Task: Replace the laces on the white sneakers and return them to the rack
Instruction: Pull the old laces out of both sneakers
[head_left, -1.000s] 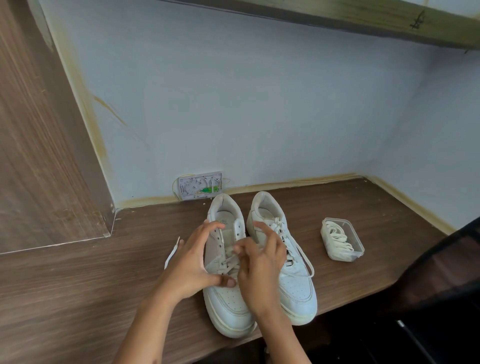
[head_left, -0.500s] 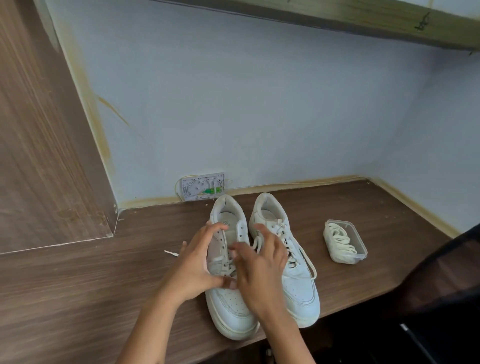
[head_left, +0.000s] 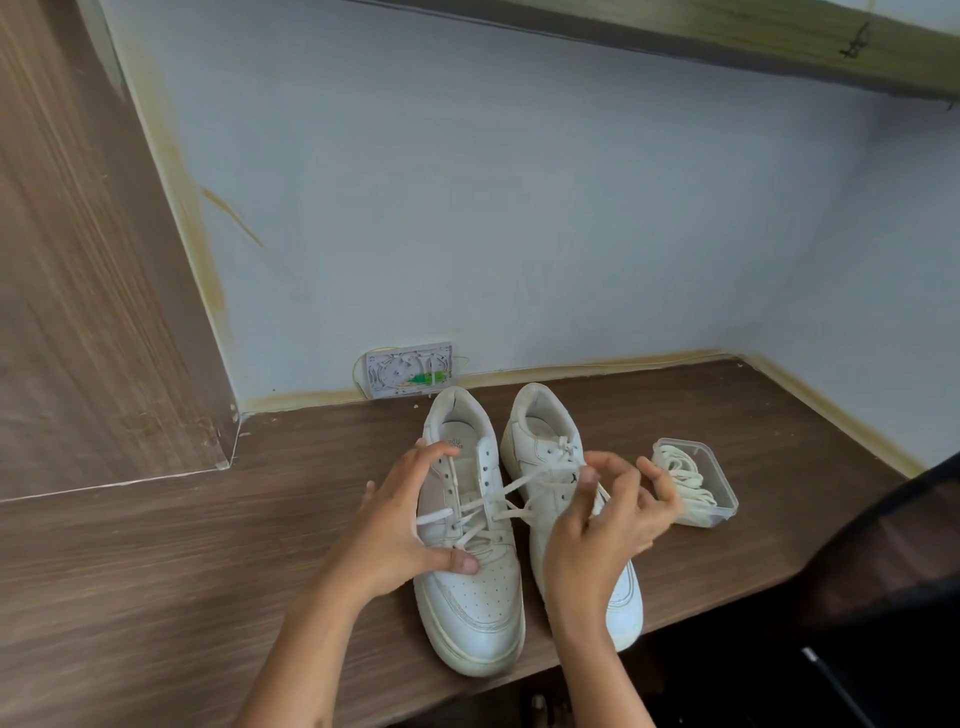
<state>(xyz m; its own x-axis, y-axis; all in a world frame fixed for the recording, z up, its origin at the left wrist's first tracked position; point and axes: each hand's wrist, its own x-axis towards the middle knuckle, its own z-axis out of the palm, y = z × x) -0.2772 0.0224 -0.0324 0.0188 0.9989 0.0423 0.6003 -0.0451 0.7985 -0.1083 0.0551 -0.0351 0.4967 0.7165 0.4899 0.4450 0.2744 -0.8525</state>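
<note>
Two white sneakers stand side by side on the wooden shelf (head_left: 156, 571), toes toward the person. Both hands work on the left sneaker (head_left: 470, 545).

Left hand (head_left: 402, 525): spread wide over the sneaker's outer side, thumb pressed on the toe box just below the lowest eyelets, fingertips curved up over the collar edge. No lace is gripped. Judgement: this hand acts as a brace so the shoe does not slide or tip while the lace is pulled.

Right hand (head_left: 608, 519): thumb and forefinger pinch the old lace (head_left: 524, 480), which runs taut from the middle eyelets across to the pinch, above the right sneaker (head_left: 561, 493). The other fingers fan loosely outward. The upper eyelets of the left sneaker already sit bare (the lower rows remain crossed), so the unlacing looks roughly half done on this shoe.

The right sneaker, under the right hand, remains fully laced.

Just beyond the right hand's fingertips sits an open clear plastic box (head_left: 722, 512) holding a bundle of cream laces (head_left: 680, 480), presumably the replacements, placed within easy reach.

The rack is not in view.
</note>
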